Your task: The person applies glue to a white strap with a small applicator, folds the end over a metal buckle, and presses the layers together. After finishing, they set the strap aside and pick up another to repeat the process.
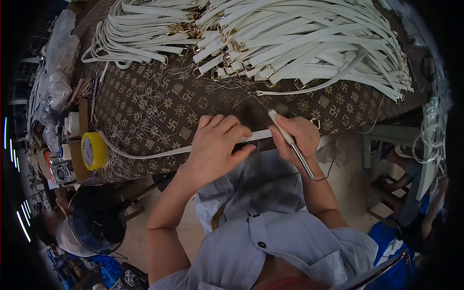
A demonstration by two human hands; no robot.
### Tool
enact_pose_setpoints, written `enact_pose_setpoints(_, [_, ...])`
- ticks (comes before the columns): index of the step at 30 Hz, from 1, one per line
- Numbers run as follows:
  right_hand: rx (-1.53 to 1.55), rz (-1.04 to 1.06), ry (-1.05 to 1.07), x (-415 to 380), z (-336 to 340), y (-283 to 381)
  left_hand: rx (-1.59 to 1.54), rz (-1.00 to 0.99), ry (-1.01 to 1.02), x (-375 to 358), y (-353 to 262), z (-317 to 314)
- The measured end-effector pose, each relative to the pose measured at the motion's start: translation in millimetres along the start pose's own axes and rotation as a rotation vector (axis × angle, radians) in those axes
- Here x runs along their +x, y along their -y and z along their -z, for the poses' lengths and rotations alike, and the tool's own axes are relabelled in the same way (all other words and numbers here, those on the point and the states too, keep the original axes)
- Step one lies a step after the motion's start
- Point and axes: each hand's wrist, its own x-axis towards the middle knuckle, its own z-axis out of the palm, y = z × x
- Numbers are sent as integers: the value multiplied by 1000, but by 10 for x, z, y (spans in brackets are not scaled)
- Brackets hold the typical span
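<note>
A white strap point(169, 152) runs along the table's near edge, from beside the yellow tape roll to a gold buckle point(315, 122) at its right end. My left hand point(220, 145) is closed on the strap near its middle, thumb and fingers bent around it. In my right hand point(296, 137) is a pen-like tool with a white end point(273, 114) and a metal shaft point(303, 159), with a dark cord or thread by its lower tip. My right fingers also touch the strap. A thin thread hangs by the strap between my hands.
Piles of white straps with gold buckles point(309, 43) lie along the far side of the patterned cloth point(193, 104). Loose threads point(150, 96) lie at the left. A yellow tape roll point(94, 151), a box and a fan point(96, 222) are at the left. People sit at both sides.
</note>
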Motion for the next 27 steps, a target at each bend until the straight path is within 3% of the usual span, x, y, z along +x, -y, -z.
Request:
enact_pose_setpoints(12, [4,-9,14,-6,11,-4,-206,85,-9,-54,114,79])
enact_pose_setpoints(27, [9,10,-4,-2,-5,-6,-62,46,131,152,9,42])
